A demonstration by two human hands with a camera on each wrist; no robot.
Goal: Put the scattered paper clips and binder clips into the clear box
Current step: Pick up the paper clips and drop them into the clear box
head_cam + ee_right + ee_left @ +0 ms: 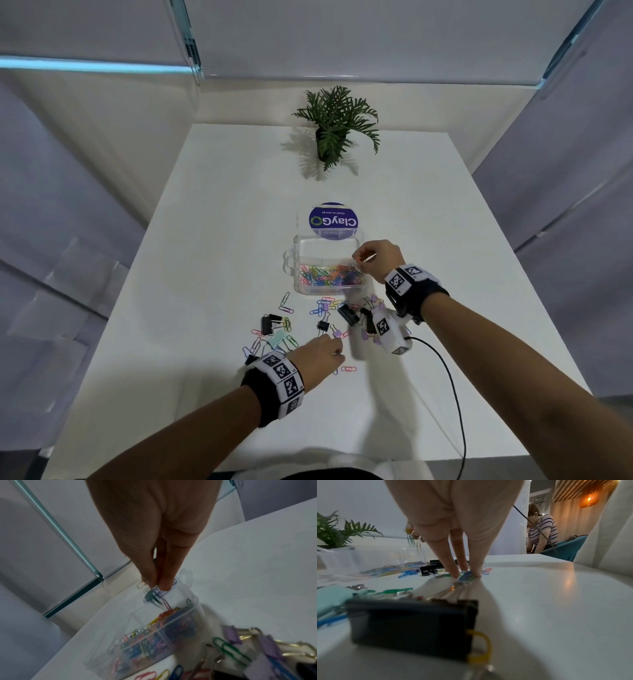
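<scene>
While the right hand (380, 258) pinches a few paper clips (158, 600) over the box (301, 270) at frame centre, ready to drop, the left hand (320, 356) presses fingertips (454, 573) onto a blue clip (466, 576) lower down. Next: release, then lift.

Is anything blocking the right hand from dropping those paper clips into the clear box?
Nothing visible. The right hand pinches a few paper clips directly over the clear box; its lid stands open at the far side, away from the drop.
</scene>
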